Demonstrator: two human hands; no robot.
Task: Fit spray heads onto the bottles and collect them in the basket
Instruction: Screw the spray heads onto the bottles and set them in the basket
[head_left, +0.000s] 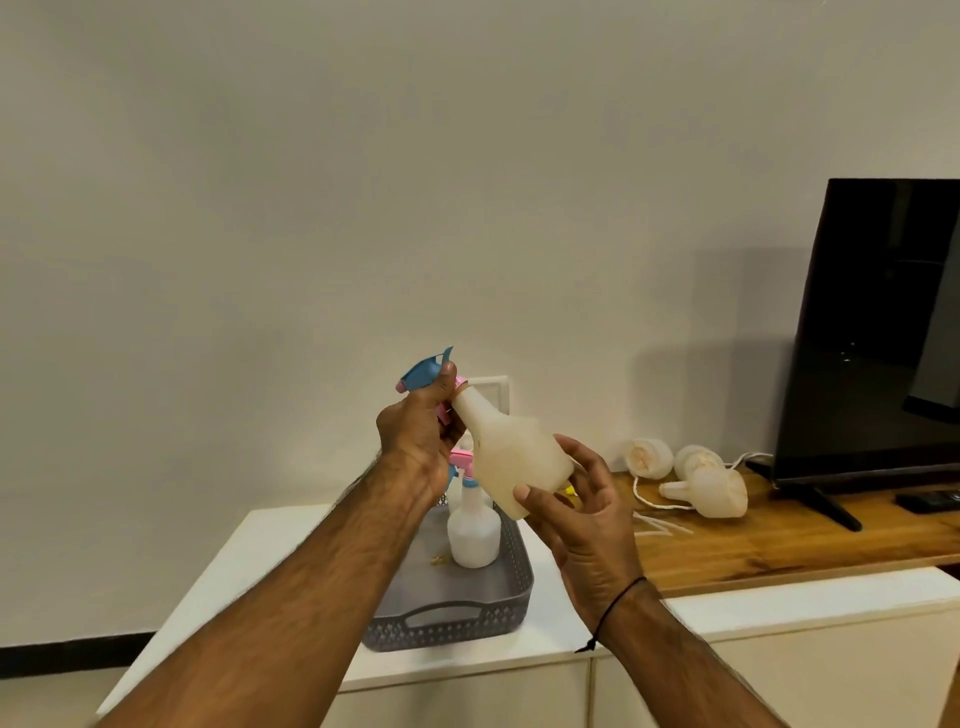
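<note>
The left hand squeezes the blue plastic spray head on a tilted cloudy white bottle. The right hand clasps its bottom, above the grey basket.

a dark television stands on a wooden worktop at the right, its stand leg splayed forward. a small black remote lies beside it. a white cable trails across the wood. a wall socket plate sits on the pale wall.
</note>
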